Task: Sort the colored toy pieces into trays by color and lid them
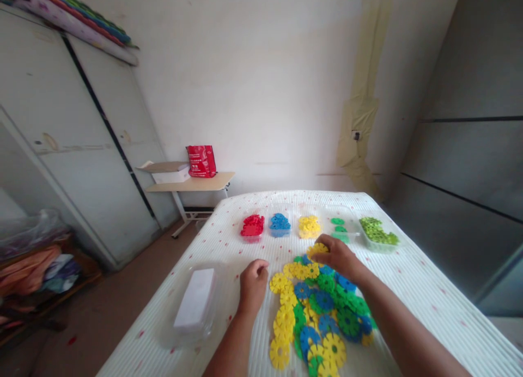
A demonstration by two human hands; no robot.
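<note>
Reaching in diagonally from the lower right with the right forearm (402, 317), bent leftward at the wrist, palm down, clamping the right grip (340, 256) on a yellow disc (314, 250) at the far edge of a mixed pile of yellow, green and blue discs (324, 299). Angling up from below with the left forearm (237, 336), curling the left grip (253, 284) into a loose fist just beside a curving row of yellow discs (284, 322) along the pile's left side. Facing, across the far part of a cloth-covered desk (232, 257), 5 clear tubs (379, 247) of, left to right, red pieces (252, 226), blue pieces (280, 224), yellow pieces (309, 226), a few green discs (337, 222) and light-green pieces (376, 231). Flanked at left by a clear tray (211, 320) bearing a white box (195, 298). Backed, at far left, by a 2nd desk (223, 181) with a red bag (201, 160) printed in white lettering too small to read.
</note>
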